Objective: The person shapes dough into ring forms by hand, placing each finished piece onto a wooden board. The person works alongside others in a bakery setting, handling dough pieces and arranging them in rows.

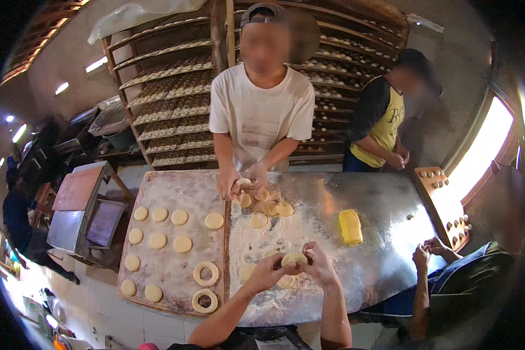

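Both my hands, left and right, hold a pale dough round between their fingers above the floured metal table. A few loose dough rounds lie just below and beside it on the flour. To my left, a floured board carries several flat dough discs and two dough rings. Farther forward, more discs lie loosely grouped, and a wrapped yellow block rests to the right of them.
A person across the table holds dough in both hands. Two others stand and sit at the right, near a board of small pieces. Wooden racks of trays line the back. Another person and a cart are at the left.
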Demonstrator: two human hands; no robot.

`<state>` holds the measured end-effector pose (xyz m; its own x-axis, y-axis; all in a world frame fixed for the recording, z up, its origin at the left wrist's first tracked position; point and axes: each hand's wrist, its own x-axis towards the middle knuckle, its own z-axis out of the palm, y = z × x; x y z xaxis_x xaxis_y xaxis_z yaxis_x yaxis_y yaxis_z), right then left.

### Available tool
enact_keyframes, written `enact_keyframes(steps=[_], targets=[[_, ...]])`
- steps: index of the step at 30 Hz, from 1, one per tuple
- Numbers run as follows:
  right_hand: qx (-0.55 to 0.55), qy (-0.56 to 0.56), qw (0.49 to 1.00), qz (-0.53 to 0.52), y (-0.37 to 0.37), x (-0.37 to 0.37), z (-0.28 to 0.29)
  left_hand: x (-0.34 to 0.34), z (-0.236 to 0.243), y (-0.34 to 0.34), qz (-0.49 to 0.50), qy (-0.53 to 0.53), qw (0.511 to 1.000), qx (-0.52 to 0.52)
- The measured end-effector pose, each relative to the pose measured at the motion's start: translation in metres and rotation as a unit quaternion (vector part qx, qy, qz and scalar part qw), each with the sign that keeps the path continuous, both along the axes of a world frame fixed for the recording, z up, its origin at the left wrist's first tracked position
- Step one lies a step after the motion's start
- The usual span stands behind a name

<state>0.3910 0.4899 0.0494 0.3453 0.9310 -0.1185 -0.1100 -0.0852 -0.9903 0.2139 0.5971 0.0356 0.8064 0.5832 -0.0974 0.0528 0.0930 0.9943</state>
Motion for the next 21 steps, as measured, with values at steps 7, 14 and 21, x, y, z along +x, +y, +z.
enact_keyframes(steps=[7, 14, 21], targets=[[-0.004, -0.086, 0.996, 0.021, 0.029, -0.042, 0.019, -0.041, 0.045, 0.004, 0.083, 0.048, 0.994, 0.058], [0.077, -0.051, 0.994, 0.057, 0.091, -0.109, -0.015, -0.074, 0.031, 0.004, 0.286, 0.097, 0.886, 0.352], [0.03, 0.342, 0.913, 0.222, 0.089, -0.13, -0.015, -0.133, 0.015, 0.003, 0.216, -0.195, 0.95, -0.116]])
